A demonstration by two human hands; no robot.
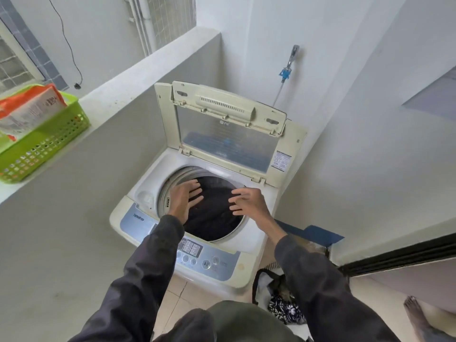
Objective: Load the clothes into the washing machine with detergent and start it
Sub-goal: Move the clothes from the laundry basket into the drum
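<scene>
Indoors, left hand [183, 199] and right hand [250, 202], fingers [196, 193] spread, over washing machine [138, 222] beside ledge [148, 67].

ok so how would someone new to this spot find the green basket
Start at the washing machine with its lid up, then follow the white ledge on the low wall to its left. The basket sits on that ledge: bright green plastic with holes in its sides, holding an orange and white packet, unlike the bag on the floor.
</scene>
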